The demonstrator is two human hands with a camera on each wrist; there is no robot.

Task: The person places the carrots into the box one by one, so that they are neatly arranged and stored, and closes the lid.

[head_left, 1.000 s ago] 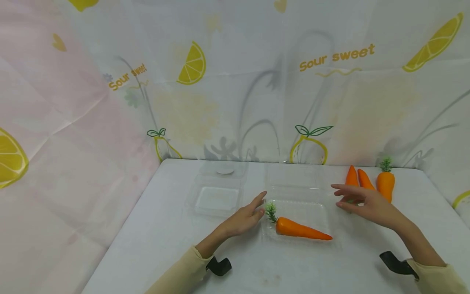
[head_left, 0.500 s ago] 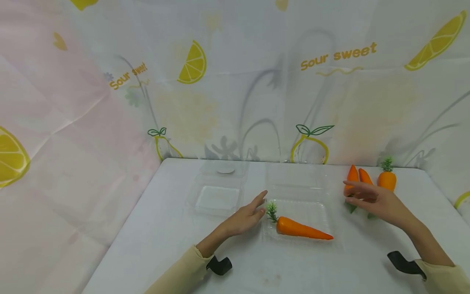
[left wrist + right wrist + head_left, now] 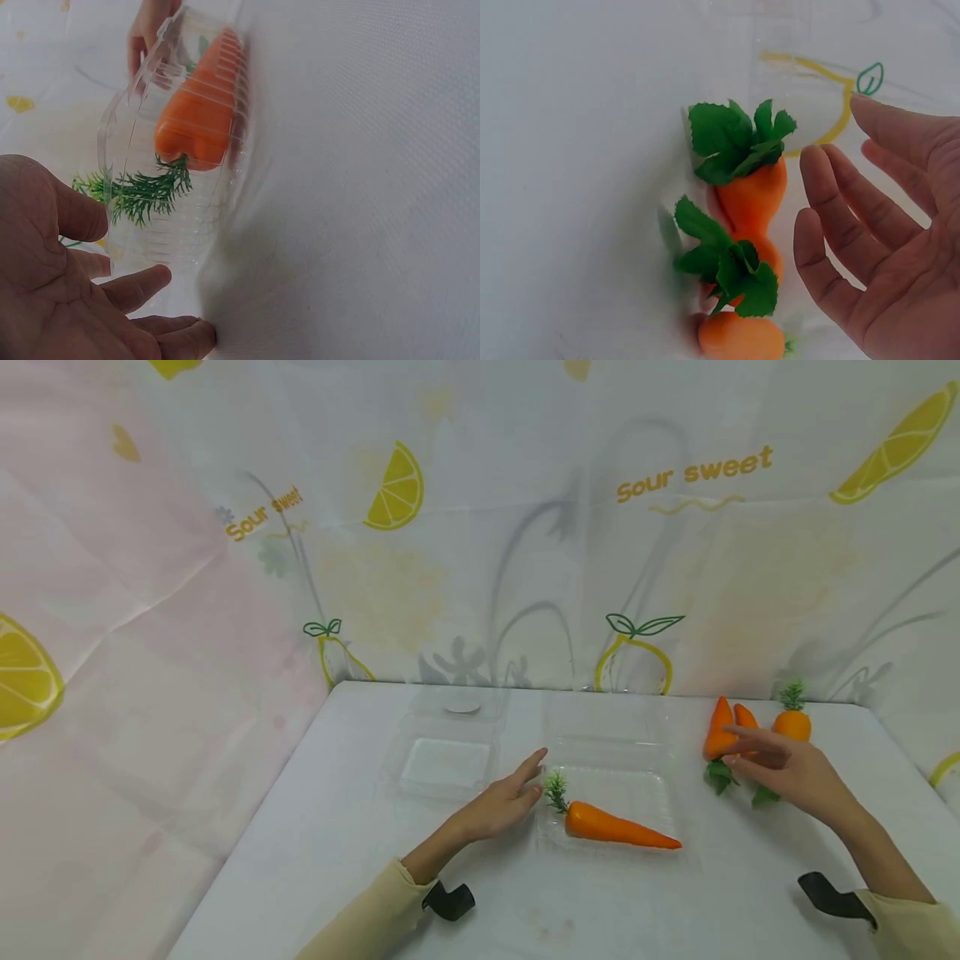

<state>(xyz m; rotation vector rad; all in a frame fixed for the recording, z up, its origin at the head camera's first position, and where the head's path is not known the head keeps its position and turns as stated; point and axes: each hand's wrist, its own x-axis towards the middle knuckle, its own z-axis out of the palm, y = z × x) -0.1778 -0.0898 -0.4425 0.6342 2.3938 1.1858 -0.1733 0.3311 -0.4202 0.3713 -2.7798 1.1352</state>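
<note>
An orange carrot [image 3: 618,828] with a feathery green top lies in a clear hinged plastic container [image 3: 622,781]. My left hand [image 3: 498,810] is at that container's left side, fingers extended; in the left wrist view a thumb and fingertips are close against its wall, and contact is hard to confirm. At the right, my right hand [image 3: 798,772] hovers over a group of carrots with nothing in its loosely bent fingers. Two of them, a leafy-topped carrot [image 3: 718,739] and another leafy carrot [image 3: 742,262], lie beside a rounder carrot [image 3: 792,725] with a feathery top.
A second clear container [image 3: 446,764], opened out flat, lies left of the first, with a white oval piece [image 3: 461,705] on its lid. Lemon-print cloth [image 3: 487,543] hangs along the back of the white table [image 3: 300,860].
My right hand has moved right and slightly back over the carrots, uncovering the green leaves at its left. My left hand and the carrot in the container stay put.
</note>
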